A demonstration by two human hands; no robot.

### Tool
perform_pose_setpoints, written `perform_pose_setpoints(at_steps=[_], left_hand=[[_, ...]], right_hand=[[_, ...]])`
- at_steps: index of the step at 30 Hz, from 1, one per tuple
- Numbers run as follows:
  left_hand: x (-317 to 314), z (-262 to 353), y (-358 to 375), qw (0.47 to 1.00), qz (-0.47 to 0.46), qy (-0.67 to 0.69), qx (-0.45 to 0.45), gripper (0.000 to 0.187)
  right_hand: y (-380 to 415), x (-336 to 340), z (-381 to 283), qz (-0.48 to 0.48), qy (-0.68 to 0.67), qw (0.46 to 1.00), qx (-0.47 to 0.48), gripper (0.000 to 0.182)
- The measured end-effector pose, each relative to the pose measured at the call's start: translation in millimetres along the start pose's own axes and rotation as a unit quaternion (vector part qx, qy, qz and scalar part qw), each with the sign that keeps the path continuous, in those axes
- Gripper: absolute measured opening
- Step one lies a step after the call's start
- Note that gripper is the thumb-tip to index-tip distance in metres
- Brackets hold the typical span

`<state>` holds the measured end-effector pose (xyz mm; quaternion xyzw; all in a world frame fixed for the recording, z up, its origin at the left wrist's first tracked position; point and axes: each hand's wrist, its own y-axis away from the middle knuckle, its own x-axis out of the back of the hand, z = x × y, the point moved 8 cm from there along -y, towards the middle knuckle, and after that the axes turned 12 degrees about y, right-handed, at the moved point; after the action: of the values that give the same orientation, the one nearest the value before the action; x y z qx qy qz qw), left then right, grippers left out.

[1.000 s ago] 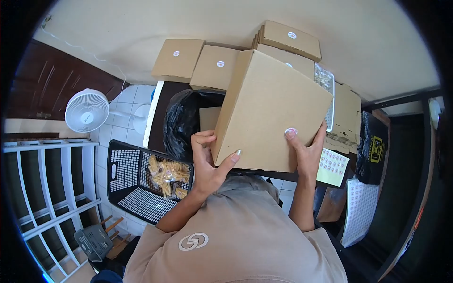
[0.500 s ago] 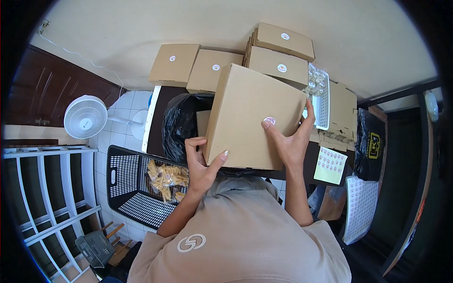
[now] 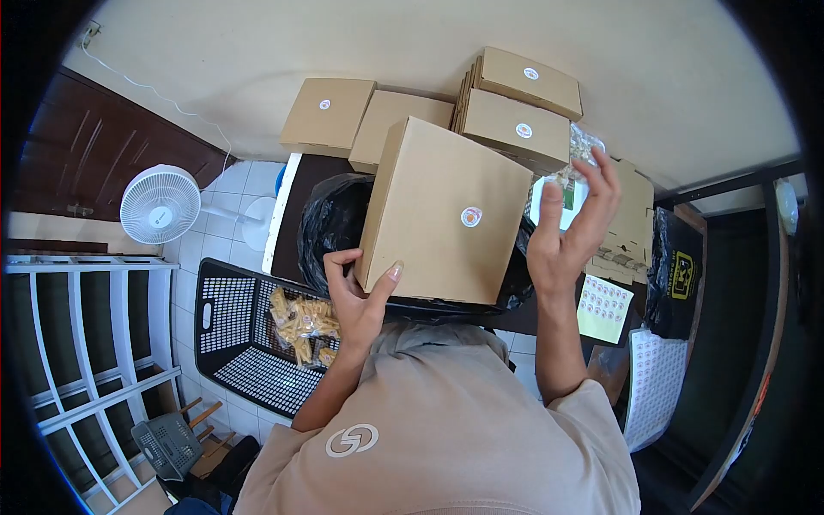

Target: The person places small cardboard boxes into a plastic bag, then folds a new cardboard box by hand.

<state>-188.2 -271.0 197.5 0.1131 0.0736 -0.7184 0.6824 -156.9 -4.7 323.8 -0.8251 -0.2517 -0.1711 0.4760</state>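
Observation:
A closed cardboard box point(image 3: 442, 206) with a round sticker point(image 3: 470, 216) on its lid is tilted in front of me. My left hand point(image 3: 356, 296) grips its lower left corner, thumb on the lid and fingers round the side. To the right of the box, my right hand point(image 3: 571, 227) is raised with fingers apart, touching nothing. Behind and under the box lies a black plastic bag point(image 3: 335, 215) on the dark table. What the bag holds is hidden by the box.
Several stickered boxes point(image 3: 326, 116) stand along the wall. At right are a white basket with clear packets, flat cardboard point(image 3: 631, 215) and a sticker sheet point(image 3: 603, 307). A black crate point(image 3: 227, 309) with bagged snacks point(image 3: 300, 322) and a white fan point(image 3: 160, 204) are at left.
My right hand has let go of the box and moved right, its fingers spreading and uncovering the round sticker. The box has shifted slightly left, still in my left hand.

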Motion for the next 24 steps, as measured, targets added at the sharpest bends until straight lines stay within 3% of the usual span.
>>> perform_pose_setpoints(at_steps=[2, 4, 8, 11, 15, 17, 18, 20, 21, 23, 24], left_hand=[[-3, 3, 0, 1.0, -0.005, 0.017, -0.003, 0.047], [-17, 13, 6, 0.995, -0.082, 0.019, -0.059, 0.05], [-20, 12, 3, 0.991, -0.111, -0.024, -0.07, 0.049], [-9, 6, 0, 0.997, -0.066, 0.037, -0.024, 0.048], [-4, 3, -4, 0.999, -0.023, 0.027, -0.011, 0.044], [-3, -2, -5, 0.999, -0.009, 0.038, 0.011, 0.042], [-4, -3, -6, 0.999, -0.009, 0.038, 0.013, 0.042], [-14, -1, -4, 0.996, -0.046, 0.079, -0.007, 0.045], [-15, -3, -4, 0.996, -0.045, 0.078, -0.005, 0.045], [-24, 8, -1, 0.987, -0.118, 0.043, -0.1, 0.043], [-22, 15, -1, 0.988, -0.111, 0.039, -0.099, 0.043]], right_hand=[[-5, -9, -11, 0.019, -0.018, 0.999, 0.021, 0.039], [0, -35, -29, 0.013, -0.004, 0.995, 0.101, 0.042], [6, -79, -14, -0.075, 0.008, 0.995, 0.061, 0.045], [0, -61, 11, -0.06, -0.091, 0.994, -0.012, 0.043], [9, -27, 41, -0.018, -0.04, 0.997, -0.063, 0.053], [28, -29, 60, -0.103, -0.033, 0.98, -0.169, 0.074], [31, -28, 63, -0.105, -0.031, 0.979, -0.171, 0.074], [56, -46, 81, -0.214, -0.116, 0.926, -0.288, 0.091], [67, -52, 88, -0.237, -0.185, 0.898, -0.321, 0.09], [74, -47, 97, -0.22, -0.234, 0.881, -0.348, 0.084], [78, -46, 104, -0.202, -0.281, 0.86, -0.375, 0.08]])
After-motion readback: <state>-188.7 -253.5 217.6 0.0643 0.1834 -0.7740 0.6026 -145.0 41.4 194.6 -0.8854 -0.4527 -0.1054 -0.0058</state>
